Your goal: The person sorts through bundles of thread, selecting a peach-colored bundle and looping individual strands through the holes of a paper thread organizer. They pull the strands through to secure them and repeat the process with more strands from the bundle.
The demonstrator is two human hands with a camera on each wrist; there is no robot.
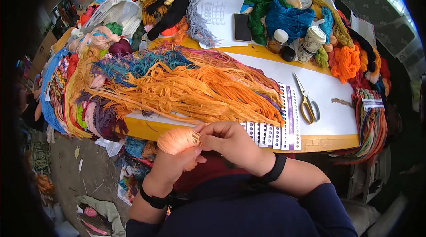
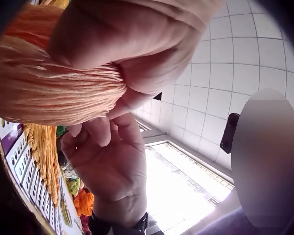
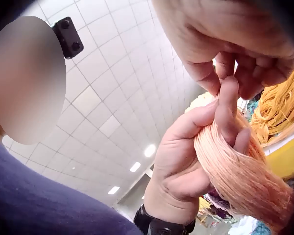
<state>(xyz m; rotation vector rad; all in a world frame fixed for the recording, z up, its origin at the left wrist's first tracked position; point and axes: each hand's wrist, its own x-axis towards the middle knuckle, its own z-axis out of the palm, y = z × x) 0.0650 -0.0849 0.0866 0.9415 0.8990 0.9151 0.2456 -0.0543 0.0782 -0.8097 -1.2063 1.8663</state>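
A bundle of pale peach thread (image 1: pixel 177 141) is held up over the table's front edge. My left hand (image 1: pixel 181 159) grips it, thumb and fingers curled round its gathered end; the right wrist view shows this hand (image 3: pixel 186 166) and the strands (image 3: pixel 235 176) fanning out below. At that end, my right hand (image 1: pixel 230 141) has its thumb and fingertips pinched together, touching the left fingertips. In the left wrist view the right hand (image 2: pixel 110 166) is behind the bundle (image 2: pixel 54 88). Whether it pinches a strand is too small to tell.
Long orange skeins (image 1: pixel 199 90) spread across the table, over punched white cards (image 1: pixel 288 117). Scissors (image 1: pixel 306 101) lie to their right. Behind stand a phone (image 1: pixel 242 27), a lidded jar (image 1: pixel 312 41) and blue yarn (image 1: pixel 288 19). Heaped yarn (image 1: pixel 57 90) covers the left end.
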